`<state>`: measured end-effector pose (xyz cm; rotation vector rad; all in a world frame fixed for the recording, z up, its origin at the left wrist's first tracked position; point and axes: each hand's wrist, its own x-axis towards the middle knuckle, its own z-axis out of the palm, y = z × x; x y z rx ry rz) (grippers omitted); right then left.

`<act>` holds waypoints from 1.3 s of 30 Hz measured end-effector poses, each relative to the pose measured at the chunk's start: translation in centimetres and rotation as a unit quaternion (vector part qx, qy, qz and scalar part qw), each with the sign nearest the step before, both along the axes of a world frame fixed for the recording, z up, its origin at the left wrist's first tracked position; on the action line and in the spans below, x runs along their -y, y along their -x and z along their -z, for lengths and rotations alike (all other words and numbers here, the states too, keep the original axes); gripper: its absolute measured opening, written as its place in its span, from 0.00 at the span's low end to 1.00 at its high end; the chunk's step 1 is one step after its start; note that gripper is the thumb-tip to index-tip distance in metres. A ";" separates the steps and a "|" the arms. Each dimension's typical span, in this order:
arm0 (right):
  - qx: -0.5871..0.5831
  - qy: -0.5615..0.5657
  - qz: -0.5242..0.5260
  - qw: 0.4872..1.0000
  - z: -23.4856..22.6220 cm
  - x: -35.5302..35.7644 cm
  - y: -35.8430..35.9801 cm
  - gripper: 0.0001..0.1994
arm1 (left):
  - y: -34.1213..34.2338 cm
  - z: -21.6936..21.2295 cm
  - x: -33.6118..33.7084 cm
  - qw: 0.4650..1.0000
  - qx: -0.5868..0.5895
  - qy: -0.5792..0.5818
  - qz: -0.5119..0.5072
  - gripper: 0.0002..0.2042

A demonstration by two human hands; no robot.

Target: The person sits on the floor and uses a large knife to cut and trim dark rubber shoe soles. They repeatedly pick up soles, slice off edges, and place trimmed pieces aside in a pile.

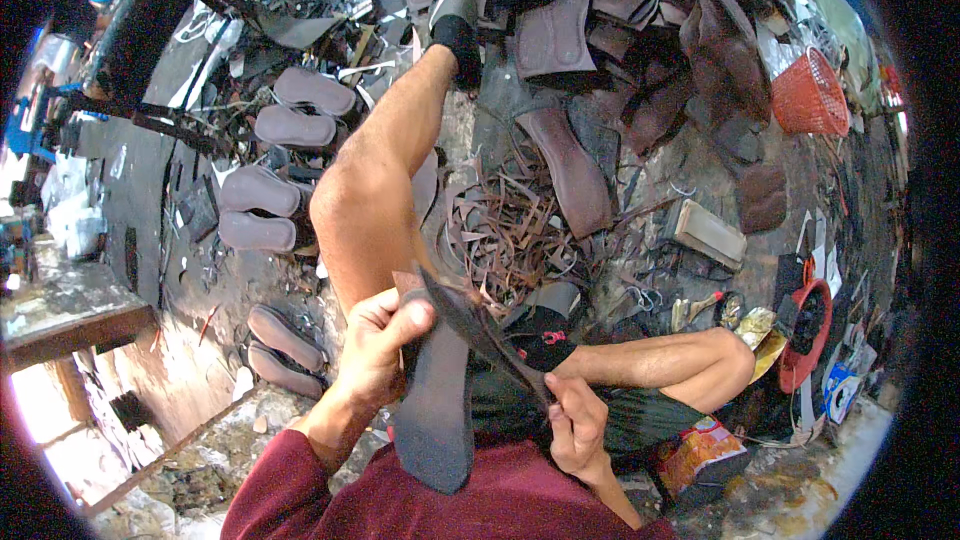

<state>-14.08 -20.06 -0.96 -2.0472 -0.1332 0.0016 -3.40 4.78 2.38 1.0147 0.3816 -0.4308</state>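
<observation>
In front of my maroon shirt, my left hand (375,350) grips a dark grey shoe sole (438,420), its thumb pressed on the upper end. The sole hangs lengthwise toward my body. From that same end a thin dark brown sheet (480,330) slants down to the right, standing away from the sole. My right hand (578,430) pinches this sheet's lower right edge between thumb and fingers. Whether the sheet is joined to the sole at the top is hidden by the left hand and the overlap.
Beyond my legs lies a heap of brown offcut strips (515,230). Paired soles (258,190) lie on the floor at left. Brown sheets (555,35) are piled at the far side. A red basket (810,95) and a pale block (708,235) are at right; a wooden bench (80,330) is at left.
</observation>
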 end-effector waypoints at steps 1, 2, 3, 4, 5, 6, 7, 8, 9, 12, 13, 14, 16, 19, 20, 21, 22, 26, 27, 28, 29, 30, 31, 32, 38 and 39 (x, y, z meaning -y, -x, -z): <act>-0.015 0.005 0.009 1.000 0.0 0.5 0.6 0.21 | 0.2 0.0 0.0 1.000 -0.010 -0.003 0.023 0.11; -0.012 0.026 -0.006 1.000 0.0 1.0 0.6 0.21 | 0.4 0.0 0.1 0.999 -0.024 -0.008 0.029 0.12; -0.006 0.049 -0.015 0.999 -0.3 1.5 -0.3 0.22 | 0.3 -0.2 0.5 0.998 -0.035 -0.011 0.043 0.12; 0.000 0.071 -0.023 0.997 -0.7 2.1 -1.4 0.22 | 0.2 -0.5 0.9 0.997 -0.045 -0.014 0.057 0.13; 0.033 0.086 -0.042 0.995 -1.5 2.8 -3.0 0.22 | -0.1 -1.0 1.0 0.996 -0.028 -0.035 0.081 0.12; 0.041 0.074 -0.084 0.993 -1.7 3.6 -4.4 0.23 | -0.1 -1.5 0.9 0.994 -0.016 -0.055 0.096 0.12; 0.034 0.099 -0.117 0.988 -2.5 4.5 -5.6 0.25 | -0.1 -1.9 1.0 0.991 -0.004 -0.075 0.111 0.11; 0.025 0.131 -0.145 0.980 -4.3 5.2 -6.7 0.26 | -0.2 -2.4 1.0 0.987 0.009 -0.089 0.131 0.11; -0.009 0.156 -0.201 0.967 -6.0 5.6 -8.3 0.26 | -0.2 -2.9 1.4 0.984 0.019 -0.098 0.150 0.11; -0.032 0.181 -0.250 0.950 -9.8 5.9 -11.7 0.27 | -0.2 -2.8 3.0 0.969 0.030 -0.100 0.222 0.12; -0.032 0.166 -0.257 0.951 -10.4 5.7 -12.7 0.27 | -0.4 -2.8 3.2 0.960 0.052 -0.105 0.253 0.14; -0.054 0.187 -0.297 0.935 -11.2 5.6 -13.8 0.28 | -0.2 -3.2 3.5 0.957 0.033 -0.117 0.263 0.14; -0.090 0.232 -0.375 0.893 -12.4 5.6 -15.6 0.28 | -0.3 -3.9 4.6 0.950 0.001 -0.140 0.280 0.15; -0.161 0.125 -0.327 0.923 -11.3 7.5 -14.4 0.24 | -0.1 -0.4 3.1 0.921 0.015 0.029 0.389 0.32; -0.178 0.091 -0.290 0.936 -10.9 8.5 -13.0 0.24 | -0.5 1.6 1.6 0.881 -0.102 0.212 0.410 0.36; -0.186 0.022 -0.212 0.959 -9.8 8.8 -11.1 0.22 | 0.9 3.5 2.0 0.889 -0.074 0.274 0.360 0.36; -0.158 -0.052 -0.171 0.971 -9.0 8.2 -10.1 0.21 | 2.5 4.9 1.9 0.894 -0.043 0.333 0.298 0.35; -0.141 -0.133 0.022 0.981 -7.1 4.9 -6.1 0.23 | 4.3 7.5 6.9 0.825 0.108 0.542 0.117 0.35; -0.122 -0.151 0.060 0.979 -6.4 4.3 -5.6 0.23 | 3.3 6.7 7.9 0.826 0.141 0.538 0.094 0.36; -0.111 -0.211 0.073 0.968 -6.2 4.0 -5.2 0.23 | 1.7 4.8 9.1 0.870 0.161 0.457 0.087 0.35; -0.080 -0.196 0.077 0.974 -6.0 3.7 -5.0 0.23 | 0.5 3.6 10.0 0.879 0.125 0.455 0.070 0.34; -0.053 -0.181 0.083 0.979 -5.3 3.6 -4.8 0.23 | -0.6 2.9 11.1 0.885 0.085 0.454 0.053 0.35; -0.042 -0.215 0.093 0.971 -5.0 3.3 -4.6 0.23 | -1.8 1.7 12.1 0.891 0.051 0.451 0.034 0.37; -0.032 -0.249 0.102 0.963 -4.7 2.9 -4.3 0.23 | -2.4 0.9 12.8 0.906 0.005 0.423 0.016 0.35; 0.029 -0.329 0.162 0.930 -2.3 1.1 -4.7 0.27 | -5.2 -1.5 15.2 0.937 -0.098 0.329 -0.061 0.23; 0.037 -0.304 0.174 0.936 -1.4 0.9 -4.5 0.28 | -5.2 -1.8 15.2 0.947 -0.088 0.303 -0.061 0.24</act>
